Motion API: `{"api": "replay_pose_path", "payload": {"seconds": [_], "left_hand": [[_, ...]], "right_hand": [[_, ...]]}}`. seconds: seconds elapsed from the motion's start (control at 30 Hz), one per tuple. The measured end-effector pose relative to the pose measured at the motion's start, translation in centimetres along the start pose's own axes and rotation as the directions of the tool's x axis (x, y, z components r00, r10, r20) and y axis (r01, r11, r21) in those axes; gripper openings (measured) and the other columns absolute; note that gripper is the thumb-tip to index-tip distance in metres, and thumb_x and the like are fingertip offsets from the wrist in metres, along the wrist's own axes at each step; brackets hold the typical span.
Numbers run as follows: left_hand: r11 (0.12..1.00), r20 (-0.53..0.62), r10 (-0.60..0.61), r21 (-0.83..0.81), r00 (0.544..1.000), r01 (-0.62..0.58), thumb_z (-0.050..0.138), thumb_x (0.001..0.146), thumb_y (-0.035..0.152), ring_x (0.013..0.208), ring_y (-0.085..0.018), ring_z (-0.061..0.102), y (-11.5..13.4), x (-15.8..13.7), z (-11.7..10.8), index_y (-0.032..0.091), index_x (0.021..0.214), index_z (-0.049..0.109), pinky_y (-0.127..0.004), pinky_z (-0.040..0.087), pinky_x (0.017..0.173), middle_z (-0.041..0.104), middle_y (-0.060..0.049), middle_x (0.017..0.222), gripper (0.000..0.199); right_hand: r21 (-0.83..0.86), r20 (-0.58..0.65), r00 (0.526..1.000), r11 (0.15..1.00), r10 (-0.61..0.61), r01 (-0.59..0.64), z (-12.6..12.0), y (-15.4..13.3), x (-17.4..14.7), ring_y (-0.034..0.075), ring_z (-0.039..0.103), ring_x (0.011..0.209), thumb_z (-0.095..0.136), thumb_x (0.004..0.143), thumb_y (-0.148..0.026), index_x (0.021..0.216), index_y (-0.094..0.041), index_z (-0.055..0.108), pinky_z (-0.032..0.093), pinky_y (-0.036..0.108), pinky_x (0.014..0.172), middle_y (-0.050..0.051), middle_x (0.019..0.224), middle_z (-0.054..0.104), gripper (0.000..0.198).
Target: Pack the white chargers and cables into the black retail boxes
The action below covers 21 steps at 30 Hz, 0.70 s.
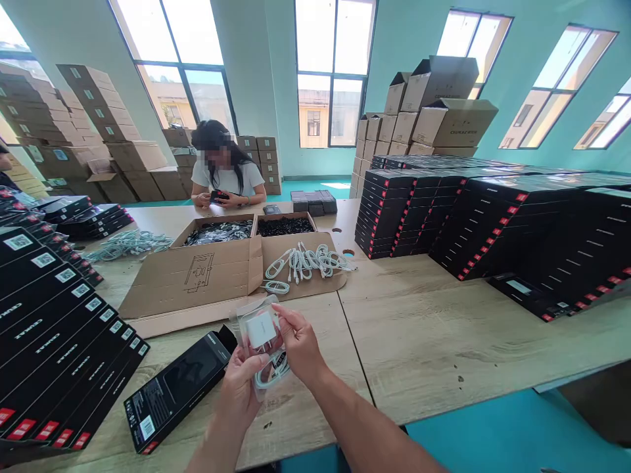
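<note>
Both of my hands are on a clear plastic tray (pixel 241 316) above the near edge of the table. A white charger plug (pixel 261 330) sits in its upper part, and a coiled white cable (pixel 270 376) shows in the lower part. My left hand (pixel 241 381) grips the tray's lower left side, thumb across the front. With fingers pinched, my right hand (pixel 299 343) holds the upper right edge beside the plug. A black retail box (pixel 177 387) lies just left of my hands, its end flap open.
White cables (pixel 310 263) lie on a flattened carton flap (pixel 197 279). Behind are open cartons of small parts (pixel 286 226). Stacks of black boxes rise at left (pixel 54 348) and right (pixel 389 217). Across the table (pixel 409 335), a person (pixel 227 171) handles a small dark item.
</note>
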<state>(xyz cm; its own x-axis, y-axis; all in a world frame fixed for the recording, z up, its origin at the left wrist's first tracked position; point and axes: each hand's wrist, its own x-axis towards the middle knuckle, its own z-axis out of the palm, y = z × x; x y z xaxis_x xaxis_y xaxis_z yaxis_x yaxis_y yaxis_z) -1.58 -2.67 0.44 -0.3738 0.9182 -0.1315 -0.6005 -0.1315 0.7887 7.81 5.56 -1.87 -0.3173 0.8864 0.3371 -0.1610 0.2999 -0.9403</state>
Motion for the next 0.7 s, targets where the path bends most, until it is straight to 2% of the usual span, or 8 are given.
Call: {"api": "replay_pose_path", "payload": {"seconds": [0.1, 0.2, 0.33, 0.43, 0.57, 0.7], "left_hand": [[0.999, -0.027, 0.008, -0.030, 1.000, -0.009, 0.079, 0.056, 0.011, 0.091, -0.028, 0.078, 0.3, 0.2, -0.3, 0.027, 0.133, 0.066, -0.030, 0.062, 0.068, 0.082, -0.005, 0.102, 0.080], [0.999, -0.063, 0.023, -0.033, 0.998, -0.025, 0.078, 0.060, 0.010, 0.091, -0.025, 0.077, 0.6, 0.3, -0.4, 0.029, 0.131, 0.066, -0.028, 0.062, 0.069, 0.082, -0.003, 0.105, 0.075], [0.999, -0.079, 0.041, -0.022, 0.996, -0.043, 0.077, 0.064, 0.010, 0.087, -0.021, 0.076, 0.7, 0.3, 0.1, 0.030, 0.132, 0.065, -0.026, 0.061, 0.070, 0.081, -0.002, 0.106, 0.071], [0.998, -0.075, 0.052, -0.023, 0.996, -0.054, 0.077, 0.063, 0.011, 0.091, -0.023, 0.076, 0.5, 0.3, 0.7, 0.030, 0.132, 0.065, -0.028, 0.061, 0.074, 0.081, -0.002, 0.104, 0.073], [1.000, -0.111, 0.022, 0.008, 0.994, -0.021, 0.079, 0.059, 0.011, 0.090, -0.026, 0.077, 0.5, 0.4, 1.0, 0.028, 0.130, 0.067, -0.032, 0.061, 0.076, 0.082, -0.003, 0.098, 0.073], [1.000, -0.057, -0.006, 0.023, 0.998, 0.008, 0.081, 0.062, 0.014, 0.100, -0.030, 0.076, 1.4, 0.1, -0.3, 0.028, 0.130, 0.067, -0.033, 0.062, 0.078, 0.082, -0.006, 0.107, 0.071]], "right_hand": [[-0.053, 0.109, 0.993, 0.998, -0.032, 0.038, -0.1, 0.3, 0.2, 0.021, 0.063, 0.118, 0.052, 0.101, -0.033, 0.132, -0.029, 0.069, 0.051, 0.035, 0.103, 0.007, 0.124, 0.068, 0.036], [-0.154, 0.166, 0.980, 0.979, -0.107, 0.133, -0.7, 0.1, 0.0, 0.019, 0.062, 0.119, 0.049, 0.102, -0.030, 0.134, -0.031, 0.068, 0.050, 0.033, 0.104, 0.007, 0.125, 0.064, 0.037], [-0.273, 0.157, 0.981, 0.950, -0.114, 0.154, -1.1, -0.3, -0.8, 0.019, 0.065, 0.111, 0.045, 0.105, -0.029, 0.138, -0.031, 0.065, 0.053, 0.032, 0.098, 0.007, 0.121, 0.066, 0.038], [-0.326, 0.125, 0.986, 0.934, -0.111, 0.147, -0.9, 0.1, -0.9, 0.020, 0.066, 0.107, 0.047, 0.105, -0.028, 0.138, -0.032, 0.065, 0.054, 0.033, 0.096, 0.007, 0.117, 0.068, 0.038], [-0.274, 0.064, 0.987, 0.948, -0.148, 0.160, -0.3, 1.1, -0.7, 0.019, 0.065, 0.104, 0.047, 0.105, -0.029, 0.137, -0.034, 0.065, 0.054, 0.034, 0.095, 0.007, 0.114, 0.069, 0.038], [-0.046, 0.093, 0.988, 0.991, -0.123, 0.128, -0.3, 0.8, -0.8, 0.021, 0.062, 0.115, 0.055, 0.100, -0.034, 0.129, -0.033, 0.071, 0.054, 0.036, 0.099, 0.008, 0.125, 0.064, 0.033]]}}
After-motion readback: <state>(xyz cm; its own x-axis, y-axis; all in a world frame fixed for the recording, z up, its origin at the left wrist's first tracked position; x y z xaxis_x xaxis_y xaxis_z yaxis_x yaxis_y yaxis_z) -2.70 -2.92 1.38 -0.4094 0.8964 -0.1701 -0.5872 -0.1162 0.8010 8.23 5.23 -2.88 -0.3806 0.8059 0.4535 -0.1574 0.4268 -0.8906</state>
